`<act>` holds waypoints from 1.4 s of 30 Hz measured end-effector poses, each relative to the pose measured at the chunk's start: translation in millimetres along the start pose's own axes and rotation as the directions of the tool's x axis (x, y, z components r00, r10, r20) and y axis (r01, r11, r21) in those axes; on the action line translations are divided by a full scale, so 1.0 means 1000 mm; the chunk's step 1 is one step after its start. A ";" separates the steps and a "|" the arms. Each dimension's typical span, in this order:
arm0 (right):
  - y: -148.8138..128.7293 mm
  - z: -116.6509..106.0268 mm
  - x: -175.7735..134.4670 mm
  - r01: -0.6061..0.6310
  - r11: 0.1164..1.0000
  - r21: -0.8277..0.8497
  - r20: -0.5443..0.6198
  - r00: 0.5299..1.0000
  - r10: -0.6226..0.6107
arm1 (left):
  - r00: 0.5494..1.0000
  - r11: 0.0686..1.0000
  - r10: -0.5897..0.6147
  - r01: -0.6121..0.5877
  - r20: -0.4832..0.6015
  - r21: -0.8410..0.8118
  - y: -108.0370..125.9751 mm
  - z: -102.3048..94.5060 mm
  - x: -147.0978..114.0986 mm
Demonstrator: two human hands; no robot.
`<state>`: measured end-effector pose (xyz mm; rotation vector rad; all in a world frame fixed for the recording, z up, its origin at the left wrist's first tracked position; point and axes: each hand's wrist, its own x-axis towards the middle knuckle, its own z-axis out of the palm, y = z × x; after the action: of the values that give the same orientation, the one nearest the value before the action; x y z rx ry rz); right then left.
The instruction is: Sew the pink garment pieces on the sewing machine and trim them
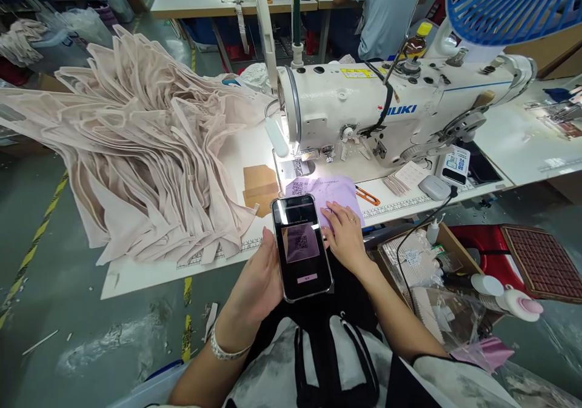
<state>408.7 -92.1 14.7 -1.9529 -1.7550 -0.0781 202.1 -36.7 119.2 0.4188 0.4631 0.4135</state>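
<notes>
My left hand (260, 277) is wrapped round a smartphone (302, 274), held upright over the table's front edge. On its screen is a camera picture of a QR code on purple paper. My right hand (344, 233) rests with fingers spread on a sheet of purple paper (342, 191), which lies on the table in front of the sewing machine (364, 102). A printed QR code shows at the sheet's upper left, just above the phone. Beside the sheet lie a piece of brown card (260, 187) and an orange cutter (367, 196).
A large heap of beige fabric pieces (150, 153) covers the table's left side. To the right are a white earphone case (434, 187), a paper pad and a black cable. An open box of supplies (454, 244) stands below, near a red stool (482, 244). Another person sits behind.
</notes>
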 end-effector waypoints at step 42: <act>-0.010 -0.015 0.048 0.238 0.968 0.078 0.134 0.960 -0.246 | 0.999 1.000 -0.004 0.005 -0.046 0.027 -0.002 -0.005 0.007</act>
<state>411.8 -54.0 48.3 -1.7297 -2.0598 0.0319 206.0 -33.3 111.9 0.4350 0.5144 0.4131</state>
